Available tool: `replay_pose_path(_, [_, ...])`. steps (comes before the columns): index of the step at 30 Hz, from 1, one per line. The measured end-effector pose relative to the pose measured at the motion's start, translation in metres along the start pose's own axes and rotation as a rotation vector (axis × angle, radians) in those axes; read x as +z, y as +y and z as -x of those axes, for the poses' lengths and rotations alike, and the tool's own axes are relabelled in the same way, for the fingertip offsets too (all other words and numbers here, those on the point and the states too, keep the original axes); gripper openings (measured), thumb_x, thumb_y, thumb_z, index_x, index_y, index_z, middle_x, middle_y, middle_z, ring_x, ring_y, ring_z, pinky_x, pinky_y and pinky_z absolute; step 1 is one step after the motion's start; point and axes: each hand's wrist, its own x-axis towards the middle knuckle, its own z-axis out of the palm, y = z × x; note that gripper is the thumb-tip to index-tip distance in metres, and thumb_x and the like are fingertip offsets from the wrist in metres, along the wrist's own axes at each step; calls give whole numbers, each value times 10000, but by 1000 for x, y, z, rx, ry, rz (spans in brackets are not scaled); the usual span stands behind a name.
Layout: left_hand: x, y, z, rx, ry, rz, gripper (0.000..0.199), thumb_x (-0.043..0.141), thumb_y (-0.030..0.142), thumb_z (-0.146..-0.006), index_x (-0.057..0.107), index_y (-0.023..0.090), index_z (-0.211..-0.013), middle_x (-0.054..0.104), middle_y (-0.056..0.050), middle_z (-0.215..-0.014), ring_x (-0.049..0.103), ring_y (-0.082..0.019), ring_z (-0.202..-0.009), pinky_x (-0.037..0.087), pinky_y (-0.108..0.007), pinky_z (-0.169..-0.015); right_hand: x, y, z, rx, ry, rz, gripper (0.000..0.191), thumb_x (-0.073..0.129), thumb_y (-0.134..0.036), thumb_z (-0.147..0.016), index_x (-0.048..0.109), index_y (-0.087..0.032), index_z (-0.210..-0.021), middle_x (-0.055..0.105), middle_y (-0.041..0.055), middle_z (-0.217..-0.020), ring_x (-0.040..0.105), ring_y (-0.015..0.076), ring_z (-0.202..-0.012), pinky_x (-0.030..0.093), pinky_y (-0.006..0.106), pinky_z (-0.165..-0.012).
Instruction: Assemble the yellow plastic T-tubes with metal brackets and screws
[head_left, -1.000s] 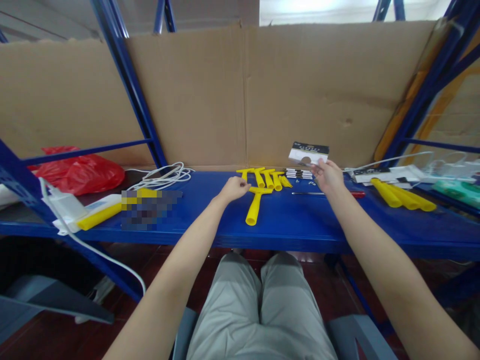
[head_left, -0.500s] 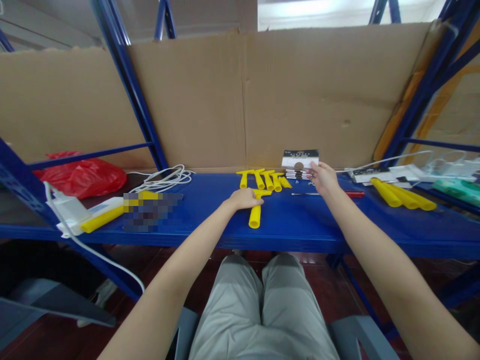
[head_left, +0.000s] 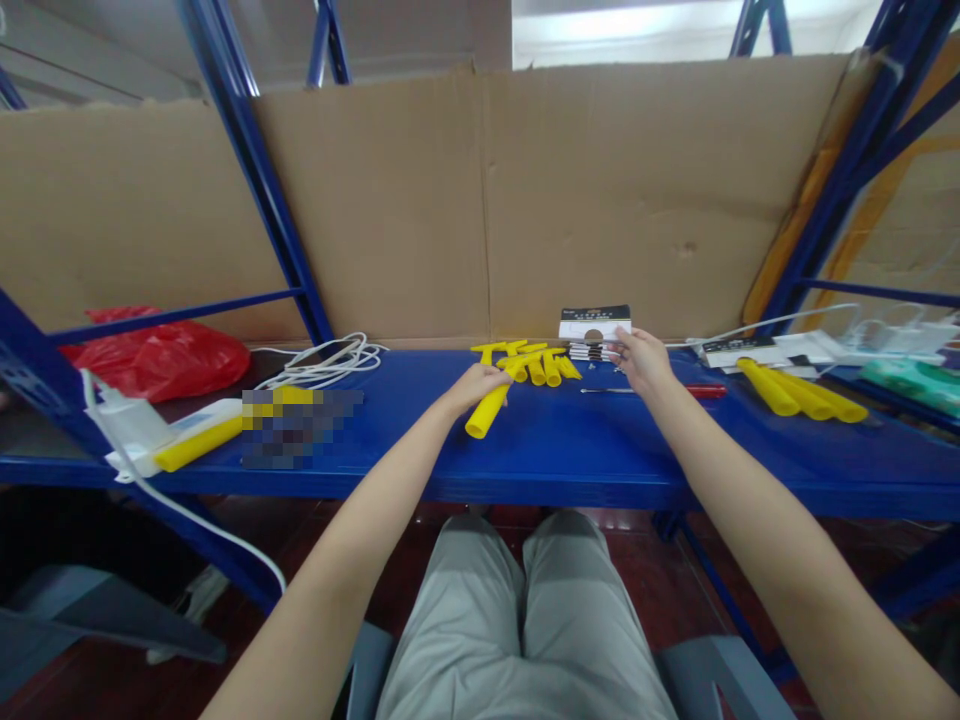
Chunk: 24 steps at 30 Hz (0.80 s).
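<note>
My left hand (head_left: 482,388) is closed round a yellow T-shaped plastic handle (head_left: 491,405), its hollow round end tilted toward me and to the left. Beyond it, several like yellow T-shaped handles (head_left: 536,372) stand in a row on the blue shelf. My right hand (head_left: 637,355) pinches a flat black-and-white printed packet (head_left: 595,323) by its right edge. Just beneath that packet lies a small stack of similar packets (head_left: 591,352). Near my right wrist is a screwdriver with a red handle (head_left: 706,391), its thin shaft pointing left.
Yellow tubes (head_left: 799,393) and white packaging (head_left: 780,352) lie to the right. At the left are a coiled white cable (head_left: 337,358), a red plastic bag (head_left: 161,352) and a white power strip (head_left: 176,432). Cardboard (head_left: 390,210) walls the back of the blue shelf (head_left: 555,455).
My left hand has turned the yellow handle, so its hollow end has swung left and its top points up toward the row. The right hand still holds the packet in nearly the same place.
</note>
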Motion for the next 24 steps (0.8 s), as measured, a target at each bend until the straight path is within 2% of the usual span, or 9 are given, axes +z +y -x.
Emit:
replay_pose_path(3, [-3,2,-1,-28,35,233,187,534,254,-748,610,125,-636,640,-68,-562,473,-111,-386,359,-244,-423,2,1,0,5,-23,0,199,633,-105,-810,510,-177,-672,599,-42,-593,545,58,-480,438,151,-460])
replay_pose_path(9, [-8,4,-8,-69,96,408,111,574,210,-775,633,119,-756,588,-19,-479,438,-94,-329,312,-216,-368,5,9,0,-29,-123,-14,185,674,-156,-776,520,-187,-680,604,-50,-589,558,66,-498,463,169,-508])
replay_pose_path(12, [-9,5,-10,-125,209,514,161,516,224,-832,632,112,-828,556,-3,-449,432,-97,-318,309,-212,-366,9,12,4,-26,-192,-6,150,673,-159,-777,553,-188,-693,622,-39,-601,579,71,-520,478,176,-542])
replay_pose_path(15, [-8,5,-12,-159,328,581,247,423,218,-867,636,95,-882,541,-1,-427,456,-113,-337,358,-216,-394,13,14,9,-10,-264,18,125,662,-144,-783,583,-186,-696,650,-17,-636,615,84,-570,500,188,-592])
replay_pose_path(19, [-5,4,-14,-161,419,639,268,398,180,-863,645,86,-910,557,-7,-444,507,-125,-390,392,-211,-425,16,18,15,2,-367,64,100,676,-139,-770,616,-184,-705,678,1,-688,635,97,-607,524,215,-648])
replay_pose_path(22, [-3,0,-18,-186,456,664,209,435,149,-865,636,104,-897,577,-4,-477,525,-117,-411,401,-198,-437,17,21,16,22,-395,93,64,675,-140,-766,642,-186,-737,691,7,-719,635,102,-622,523,226,-655])
replay_pose_path(24, [-2,-4,-20,-185,440,670,174,462,143,-867,634,113,-872,600,-13,-514,540,-110,-431,414,-192,-453,18,22,16,32,-400,102,52,667,-140,-768,652,-187,-753,699,12,-742,637,106,-636,520,235,-663])
